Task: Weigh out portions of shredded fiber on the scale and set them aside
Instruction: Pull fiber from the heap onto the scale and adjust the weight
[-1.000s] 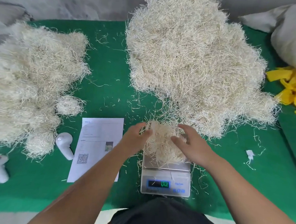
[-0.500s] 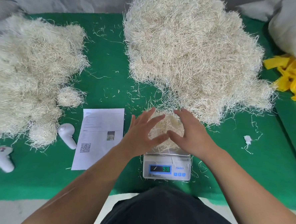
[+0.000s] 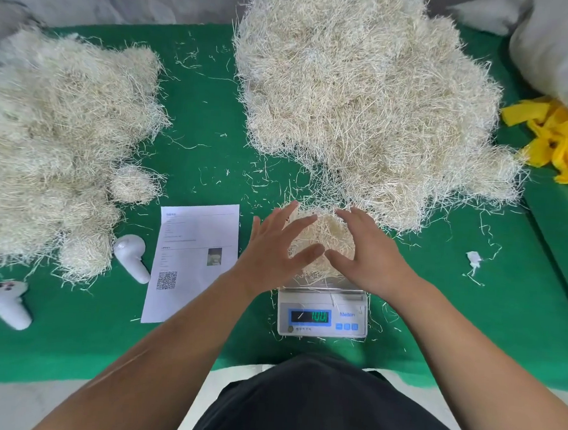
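Note:
A small white scale (image 3: 322, 312) with a lit blue display stands at the near middle of the green table. On its pan lies a clump of pale shredded fiber (image 3: 324, 240). My left hand (image 3: 275, 247) and my right hand (image 3: 365, 253) flank the clump, fingers straight and spread, palms against its sides. A large heap of fiber (image 3: 366, 97) rises right behind the scale. At the left lies a second spread of fiber (image 3: 57, 141), with small rounded portions (image 3: 133, 184) along its near edge.
A printed sheet with a QR code (image 3: 193, 259) lies left of the scale. Two white controllers (image 3: 131, 262) (image 3: 8, 302) sit near the left front edge. Yellow strips (image 3: 563, 142) and a grey sack (image 3: 559, 48) lie at the right. A white scrap (image 3: 473, 259) rests right of the scale.
Both hands went from gripping the clump with curled fingers to straight, spread fingers against its sides. The scale's reading has changed.

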### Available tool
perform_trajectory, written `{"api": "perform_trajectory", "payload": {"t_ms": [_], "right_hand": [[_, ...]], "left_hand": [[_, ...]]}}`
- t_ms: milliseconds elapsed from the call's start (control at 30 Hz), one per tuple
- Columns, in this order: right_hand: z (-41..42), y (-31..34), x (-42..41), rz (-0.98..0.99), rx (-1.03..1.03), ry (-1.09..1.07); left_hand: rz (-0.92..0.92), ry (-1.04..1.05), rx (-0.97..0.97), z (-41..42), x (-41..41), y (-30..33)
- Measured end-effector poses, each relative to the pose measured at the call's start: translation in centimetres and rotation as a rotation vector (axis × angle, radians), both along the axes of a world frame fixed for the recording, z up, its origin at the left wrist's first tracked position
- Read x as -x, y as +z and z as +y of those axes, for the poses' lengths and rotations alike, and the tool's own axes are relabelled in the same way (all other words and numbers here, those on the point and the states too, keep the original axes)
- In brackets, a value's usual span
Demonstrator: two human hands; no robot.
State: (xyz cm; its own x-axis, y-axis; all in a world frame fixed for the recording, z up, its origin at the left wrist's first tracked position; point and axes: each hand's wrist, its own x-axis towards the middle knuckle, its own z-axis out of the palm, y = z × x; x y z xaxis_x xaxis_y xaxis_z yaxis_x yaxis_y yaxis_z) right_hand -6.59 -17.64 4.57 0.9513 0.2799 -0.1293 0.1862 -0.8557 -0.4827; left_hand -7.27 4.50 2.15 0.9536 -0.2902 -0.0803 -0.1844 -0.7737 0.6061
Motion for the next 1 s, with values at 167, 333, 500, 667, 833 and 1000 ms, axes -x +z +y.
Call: {"api": "perform_trajectory", "payload": {"t_ms": [167, 333, 500, 667, 833, 1000], "right_hand": [[0.4, -2.5, -1.0, 0.082, 0.098, -0.032], [2.8, -4.3, -1.6, 0.233, -0.02, -0.034], [4.3, -0.7, -2.4, 0.336, -0.76, -0.314], [6.4, 1.9, -1.9, 0.075, -0.787, -0.288], [6.6, 2.2, -3.0, 0.025, -0.892, -0.306], [6.3, 3.3, -6.3, -0.112, -0.818, -0.324]], "left_hand": [[0.141, 0.232, 0.197, -1.2, -0.4, -0.6], [0.623, 0.542, 0.679, -4.7, -1.4, 0.3], [0.572, 0.707, 1.005, -4.8, -2.8, 2.6], [0.794, 0.724, 1.406, -4.5, -4.4, 5.5], [0.47, 0.891, 0.989, -6.3, -5.6, 7.6], [0.471, 0.661, 1.227, -8.1, -5.4, 8.9]]}}
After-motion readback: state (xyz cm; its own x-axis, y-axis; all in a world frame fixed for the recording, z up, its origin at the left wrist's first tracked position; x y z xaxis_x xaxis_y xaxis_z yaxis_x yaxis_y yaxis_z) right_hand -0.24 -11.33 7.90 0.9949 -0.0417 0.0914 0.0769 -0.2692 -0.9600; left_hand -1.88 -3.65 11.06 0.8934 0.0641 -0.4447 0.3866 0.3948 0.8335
